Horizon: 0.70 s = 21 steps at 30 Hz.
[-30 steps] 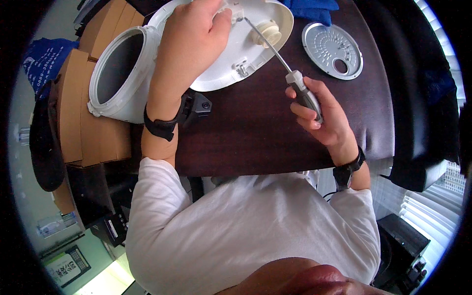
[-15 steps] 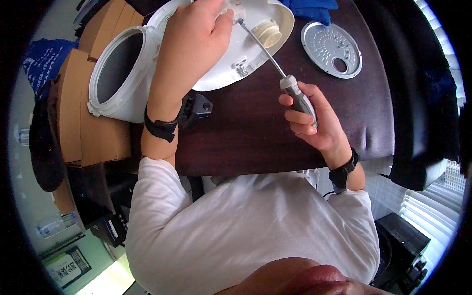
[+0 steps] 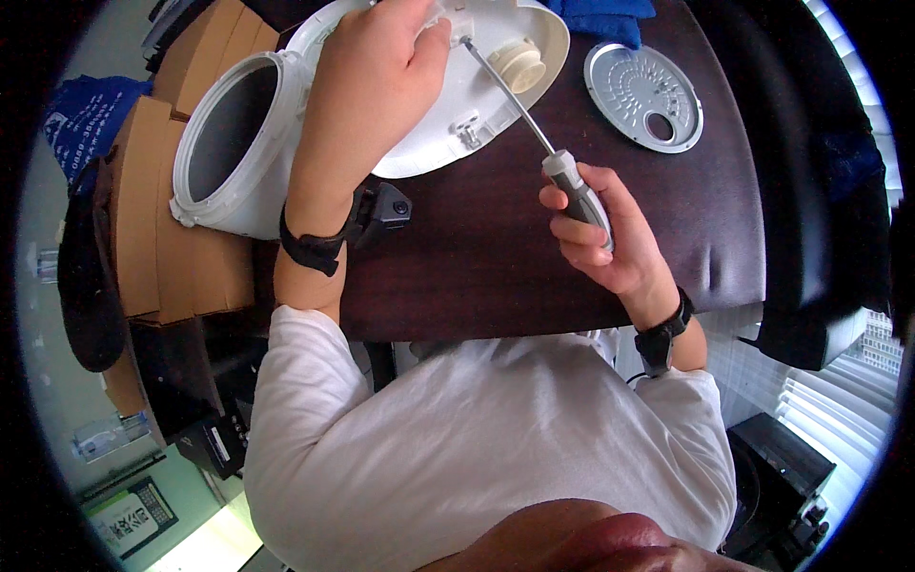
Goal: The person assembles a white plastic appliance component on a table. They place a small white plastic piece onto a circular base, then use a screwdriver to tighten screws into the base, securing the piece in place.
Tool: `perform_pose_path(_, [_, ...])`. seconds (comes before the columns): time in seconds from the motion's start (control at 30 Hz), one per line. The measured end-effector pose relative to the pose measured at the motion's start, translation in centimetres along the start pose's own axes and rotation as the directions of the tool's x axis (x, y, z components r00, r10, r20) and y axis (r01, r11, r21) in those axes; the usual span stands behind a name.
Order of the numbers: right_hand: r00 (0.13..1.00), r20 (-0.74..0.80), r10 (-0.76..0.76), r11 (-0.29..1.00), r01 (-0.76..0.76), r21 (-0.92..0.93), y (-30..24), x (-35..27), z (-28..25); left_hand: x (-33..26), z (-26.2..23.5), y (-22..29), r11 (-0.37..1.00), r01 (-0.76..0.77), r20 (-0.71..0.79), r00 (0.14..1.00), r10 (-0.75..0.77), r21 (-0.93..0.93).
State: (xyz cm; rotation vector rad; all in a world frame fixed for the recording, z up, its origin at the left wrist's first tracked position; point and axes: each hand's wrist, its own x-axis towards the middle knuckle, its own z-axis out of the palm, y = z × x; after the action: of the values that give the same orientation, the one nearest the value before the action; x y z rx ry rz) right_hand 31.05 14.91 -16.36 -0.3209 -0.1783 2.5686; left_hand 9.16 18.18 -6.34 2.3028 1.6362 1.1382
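Note:
My right hand is closed around the grey and white handle of a screwdriver. Its metal shaft slants up to the left, and the tip meets a small fitting inside a white plastic lid-like cover. Over the cover's left part lies my left hand, thumb bent close to the screwdriver tip. Its fingers are curled and partly cut off by the upper edge, so what they pinch is hidden. A cream round knob-like part sits on the cover's inner side, right of the shaft.
Left of the cover stands a white round housing with a dark opening, beside cardboard boxes. A perforated silver disc lies on the dark table at the right, near blue cloth. A black chair stands beyond the right edge.
The screwdriver handle and my right hand have shifted very slightly, with the handle turned a little. The tip stays at the same fitting, and my left hand stays in place.

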Motion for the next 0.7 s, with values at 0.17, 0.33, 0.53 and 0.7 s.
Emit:
perform_pose_path(0.17, [0.997,-0.071,-0.038,0.999,0.037,-0.014,-0.02,0.15,0.58,0.01,0.01,0.02,0.999,0.038,0.010,0.999,-0.038,-0.009])
perform_pose_path(0.33, [1.000,-0.016,-0.024,1.000,0.024,0.019,0.07,0.06,0.26,0.10,-0.06,-0.30,1.000,0.016,0.002,1.000,-0.016,0.014])
perform_pose_path(0.53, [0.999,-0.036,-0.025,1.000,0.025,0.018,0.19,0.19,0.55,0.06,0.10,-0.09,1.000,0.027,0.004,1.000,-0.027,0.011])
perform_pose_path(0.7, [1.000,-0.018,-0.008,1.000,0.009,0.028,0.18,0.12,0.41,0.06,0.15,-0.11,1.000,0.021,0.003,1.000,-0.021,0.004])
